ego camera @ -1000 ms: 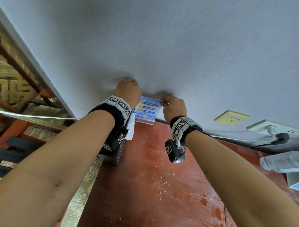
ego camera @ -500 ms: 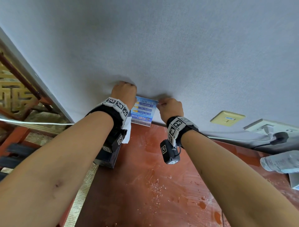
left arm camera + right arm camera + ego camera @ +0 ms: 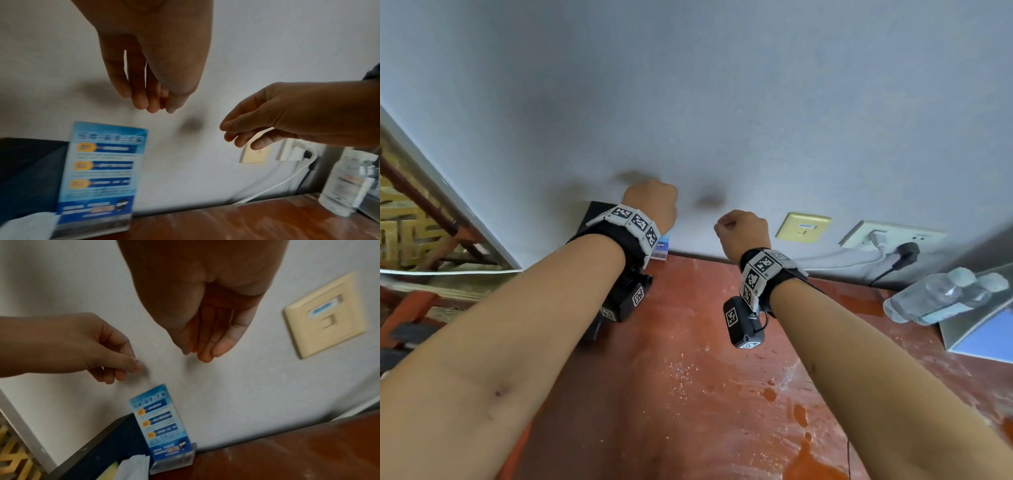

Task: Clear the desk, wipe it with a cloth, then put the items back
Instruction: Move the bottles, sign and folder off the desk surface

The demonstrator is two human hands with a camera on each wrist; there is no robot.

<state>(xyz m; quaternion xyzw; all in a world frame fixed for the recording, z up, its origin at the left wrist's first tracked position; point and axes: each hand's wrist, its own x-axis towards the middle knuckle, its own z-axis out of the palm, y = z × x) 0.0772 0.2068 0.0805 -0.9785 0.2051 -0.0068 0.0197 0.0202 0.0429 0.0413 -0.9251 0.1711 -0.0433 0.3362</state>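
Note:
A blue printed sign card (image 3: 102, 175) in a clear stand stands upright against the wall at the back of the red-brown desk (image 3: 671, 377). It is right beside a black tissue box (image 3: 28, 170) with white tissue (image 3: 133, 467) sticking out. In the head view my left wrist covers most of the sign card (image 3: 663, 247). My left hand (image 3: 650, 202) hangs above the card with loosely curled fingers and holds nothing. My right hand (image 3: 743, 229) hovers to its right, fingers relaxed and empty. Neither hand touches the card.
Two clear water bottles (image 3: 941, 298) lie at the right by a grey stand with a blue sheet (image 3: 983, 339). The wall carries a beige socket plate (image 3: 803, 228) and a white outlet (image 3: 887, 236) with a black plug (image 3: 904, 250). Wet streaks mark the desk. A wooden lattice (image 3: 407, 233) stands at the left.
Both hands gripped the top corners of the sign card at the wall; now they have let go and lifted away, the right hand moving right. The card stays standing.

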